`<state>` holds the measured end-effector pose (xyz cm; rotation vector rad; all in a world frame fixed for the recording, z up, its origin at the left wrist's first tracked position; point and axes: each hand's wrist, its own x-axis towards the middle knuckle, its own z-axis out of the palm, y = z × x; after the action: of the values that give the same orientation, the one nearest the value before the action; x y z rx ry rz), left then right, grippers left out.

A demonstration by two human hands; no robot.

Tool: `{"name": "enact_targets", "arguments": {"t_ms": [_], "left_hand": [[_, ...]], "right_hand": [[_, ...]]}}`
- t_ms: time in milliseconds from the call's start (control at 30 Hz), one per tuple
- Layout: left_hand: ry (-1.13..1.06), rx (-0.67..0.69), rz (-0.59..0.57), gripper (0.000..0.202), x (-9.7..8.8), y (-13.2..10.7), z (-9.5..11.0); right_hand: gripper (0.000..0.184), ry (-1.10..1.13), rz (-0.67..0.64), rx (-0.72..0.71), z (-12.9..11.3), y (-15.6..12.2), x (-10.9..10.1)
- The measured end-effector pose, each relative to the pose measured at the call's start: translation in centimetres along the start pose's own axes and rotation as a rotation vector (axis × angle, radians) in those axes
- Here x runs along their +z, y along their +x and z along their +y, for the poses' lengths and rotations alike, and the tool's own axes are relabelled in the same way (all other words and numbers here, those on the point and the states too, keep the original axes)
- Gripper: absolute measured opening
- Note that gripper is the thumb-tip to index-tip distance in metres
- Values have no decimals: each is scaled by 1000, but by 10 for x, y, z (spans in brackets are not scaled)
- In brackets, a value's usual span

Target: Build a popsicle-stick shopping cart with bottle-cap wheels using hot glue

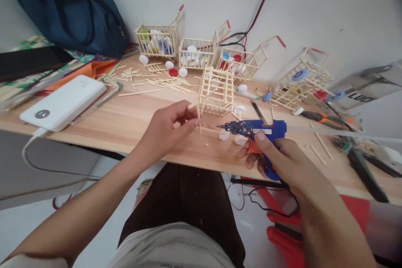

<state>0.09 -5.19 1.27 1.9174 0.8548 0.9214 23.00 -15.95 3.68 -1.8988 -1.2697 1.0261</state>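
Note:
My left hand [169, 127] pinches a short wooden stick [198, 118] between thumb and fingertips, held upright just in front of a half-built stick cart frame [217, 90] on the wooden table [132, 117]. My right hand [276, 157] grips a blue glue gun [257, 130] with an orange trigger, its nozzle pointing left toward the stick, a small gap away. White bottle caps [224, 135] lie under the nozzle.
Several finished stick carts [158, 39] with caps stand along the wall. Loose sticks [163, 81] lie mid-table. A white power bank [64, 102] and a dark blue bag [72, 8] sit at the left. Pliers [326, 116] and dark tools lie at the right.

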Motion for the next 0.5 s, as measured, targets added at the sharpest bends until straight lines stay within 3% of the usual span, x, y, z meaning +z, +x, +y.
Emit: {"name": "enact_targets", "arguments": {"t_ms": [100,267,500], "left_hand": [[21,-108,-2,12,-6,-16,0],[141,-249,156,14,-27,-18,-15],[505,-244,172,11,-34,-12,-30]], "right_hand": [[63,15,18,10,4,0,-2],[61,29,92,24,20,0,-3],[60,57,95,34,28,0,-3]]}}
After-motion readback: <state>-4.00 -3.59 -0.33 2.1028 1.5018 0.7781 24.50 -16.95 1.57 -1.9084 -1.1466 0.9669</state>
